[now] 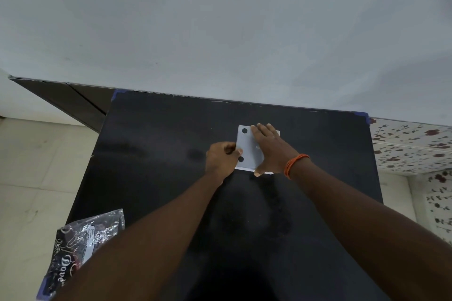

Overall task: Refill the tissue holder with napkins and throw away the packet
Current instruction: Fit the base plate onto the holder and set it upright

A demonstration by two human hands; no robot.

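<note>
The right hand (267,146) lies flat across the tissue holder (248,146), hiding most of its right half and any holes there; only 2 dark holes show, on the left side. The left hand (221,160) curls against the holder's left edge, its fingertips tucked out of sight, so how firmly it grips cannot be told. A thin white strip shows under the holder's near edge; whether it is napkins or part of the holder is unclear. The packet (83,249) at the near left is partly covered by the left forearm, and its small print is too fine to read. The table (159,154) runs off the picture's near edge.
</note>
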